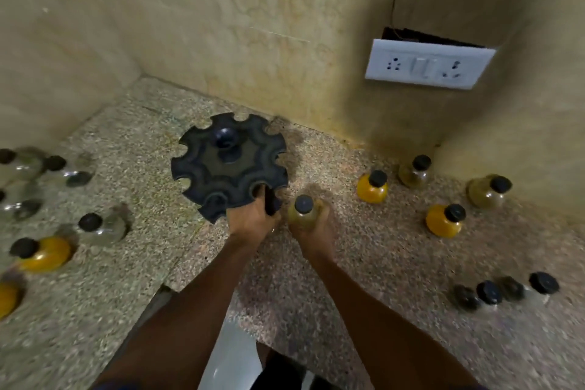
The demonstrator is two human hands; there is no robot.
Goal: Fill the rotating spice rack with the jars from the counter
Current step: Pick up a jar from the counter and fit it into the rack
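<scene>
The black rotating spice rack (229, 165) stands in the counter's corner, seen from above, with notched slots round its rim and a central knob. One black lid shows in a front slot. My left hand (253, 215) grips the rack's front edge, fingers curled into a slot. Just right of the rack, my right hand (311, 225) holds a jar with pale yellow-green contents and a black lid (303, 209). Several more black-lidded jars stand on the counter: yellow ones (372, 188) (443, 220) and olive ones (414, 172) (487, 191) to the right.
The speckled granite counter (158, 256) meets tiled walls behind and on both sides. A white socket plate (427, 64) hangs on the back wall. Clear and yellow jars (44, 252) cluster at the left; several dark-lidded jars (506, 291) sit at the right front.
</scene>
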